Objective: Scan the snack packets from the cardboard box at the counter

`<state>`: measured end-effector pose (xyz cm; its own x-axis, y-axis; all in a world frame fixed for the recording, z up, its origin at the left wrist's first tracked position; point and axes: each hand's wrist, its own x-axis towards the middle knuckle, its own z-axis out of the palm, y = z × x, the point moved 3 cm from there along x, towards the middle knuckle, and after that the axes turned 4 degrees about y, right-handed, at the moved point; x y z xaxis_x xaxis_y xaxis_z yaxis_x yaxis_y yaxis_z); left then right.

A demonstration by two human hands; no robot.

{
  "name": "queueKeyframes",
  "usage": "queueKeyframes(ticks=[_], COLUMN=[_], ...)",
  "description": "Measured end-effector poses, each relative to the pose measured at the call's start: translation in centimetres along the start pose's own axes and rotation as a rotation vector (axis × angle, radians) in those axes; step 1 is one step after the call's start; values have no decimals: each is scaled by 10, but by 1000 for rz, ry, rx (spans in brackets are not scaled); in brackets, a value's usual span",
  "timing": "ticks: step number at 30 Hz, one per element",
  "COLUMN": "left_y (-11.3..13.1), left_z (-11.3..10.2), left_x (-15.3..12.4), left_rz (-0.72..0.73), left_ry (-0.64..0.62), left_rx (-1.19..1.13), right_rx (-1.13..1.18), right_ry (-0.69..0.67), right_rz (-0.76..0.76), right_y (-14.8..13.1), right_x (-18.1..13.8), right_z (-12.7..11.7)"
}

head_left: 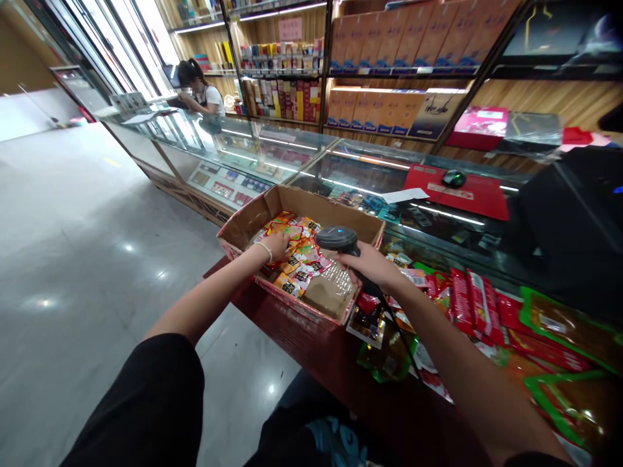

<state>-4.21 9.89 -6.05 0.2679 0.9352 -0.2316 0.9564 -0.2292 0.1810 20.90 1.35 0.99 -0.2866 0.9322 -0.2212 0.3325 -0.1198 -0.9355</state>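
A narrow way down into the carton (304, 204) lies between the left hand (278, 246) and the scanner (337, 238) in the right hand (370, 264). Carton walls bar sideways entry; cable (402, 337) and heaped packets (479, 305) crowd the near right.

- No word or number was clear enough to read.
- A pink sign (291, 29) at the top middle had rows of blurry writing.
- Big orange-brown boxes (374, 40) at the upper right had small, fuzzy marks.
- Near them, a box (435, 120) had big, dark, curly writing that was too blurry to read.
- A red mat (479, 199) at the right had a pale patch with blurry marks.
- Little snack packets (302, 275) in the middle had dark labels with tiny pale marks.
- A green-edged bag (555, 322) at the lower right had a white, stripy label.
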Motion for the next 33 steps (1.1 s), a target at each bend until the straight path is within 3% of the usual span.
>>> queueKeyframes(ticks=[11, 14, 19, 25, 33], left_y=[-5, -3, 0, 2, -4], left_z=[-15, -21, -22, -32, -36], left_x=[-5, -8, -11, -16, -19], left_rz=[90, 73, -3, -48, -94], left_ry=[49, 105, 20, 98, 183], left_rx=[-189, -373, -804, -1089, -1147], right_rx=[-24, -11, -4, -31, -35], right_ry=[20, 22, 30, 38, 41], right_rz=[-58, -91, -97, -65, -115], right_y=[7, 10, 13, 9, 9], right_x=[0, -1, 0, 0, -2], right_z=[-2, -3, -3, -1, -1])
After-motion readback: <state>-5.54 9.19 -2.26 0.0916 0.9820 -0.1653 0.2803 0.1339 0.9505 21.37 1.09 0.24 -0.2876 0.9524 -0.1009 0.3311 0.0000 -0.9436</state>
